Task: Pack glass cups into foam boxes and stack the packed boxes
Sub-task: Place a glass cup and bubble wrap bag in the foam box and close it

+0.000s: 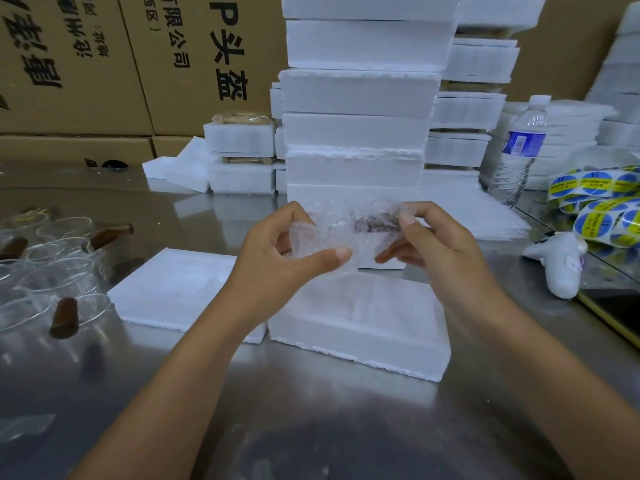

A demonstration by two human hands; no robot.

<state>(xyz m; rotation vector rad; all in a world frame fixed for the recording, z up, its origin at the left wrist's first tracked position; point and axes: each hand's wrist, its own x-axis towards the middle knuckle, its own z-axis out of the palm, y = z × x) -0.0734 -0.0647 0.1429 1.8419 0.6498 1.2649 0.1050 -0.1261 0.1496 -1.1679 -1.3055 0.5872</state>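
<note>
Just over the foam box (363, 344), a bubble-wrapped cup (363, 225) is pinched at its ends — by the left hand (284, 261) and right hand (436, 244). Boxes (360, 91) are stacked behind.

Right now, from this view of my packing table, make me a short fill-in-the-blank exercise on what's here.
1. The left hand and right hand together hold a bundle of ____ wrap above the open foam box.
2. The glass cups with brown handles stand on the ____ side of the table.
3. The water bottle carries a ____ label.
4. The sticker rolls are blue and ____.
Missing words: bubble; left; blue; yellow.
</note>
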